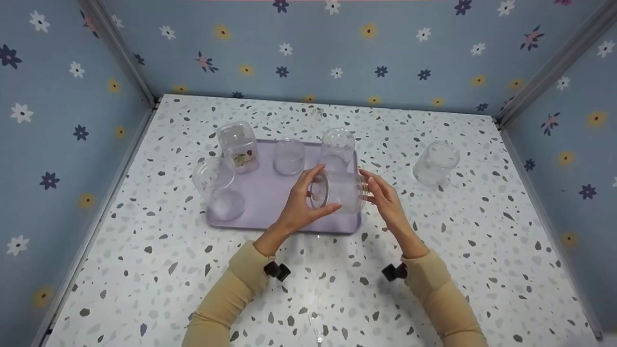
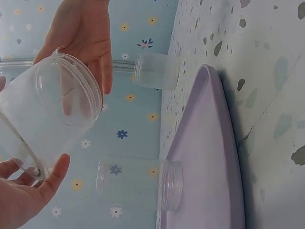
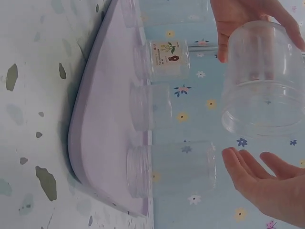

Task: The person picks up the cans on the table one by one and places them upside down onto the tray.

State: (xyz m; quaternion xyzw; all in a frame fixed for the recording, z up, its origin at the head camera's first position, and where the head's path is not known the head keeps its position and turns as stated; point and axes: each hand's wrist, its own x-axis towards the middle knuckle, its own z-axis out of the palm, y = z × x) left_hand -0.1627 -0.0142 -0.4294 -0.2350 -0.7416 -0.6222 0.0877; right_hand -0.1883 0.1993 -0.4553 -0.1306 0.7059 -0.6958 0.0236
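Observation:
Above the right part of the lilac tray (image 1: 270, 193), a large clear jar (image 1: 344, 193) is held on its side. My left hand (image 1: 300, 205) grips it round the base end, thumb in front and fingers behind. Its threaded mouth faces my right hand (image 1: 388, 200). In the right wrist view, the fingers (image 3: 238, 167) of the right hand are loosely bent just off the rim, with a gap between. Behind the held jar, a tall clear jar (image 1: 338, 144) stands mouth down on the tray.
Also on the tray are a short clear jar (image 1: 289, 156), a square jar with a label (image 1: 239, 147) and a tall jar (image 1: 219, 188) at the left. Another clear jar (image 1: 436, 163) stands mouth up on the speckled table to the right. Flowered panels (image 1: 308, 53) enclose the table.

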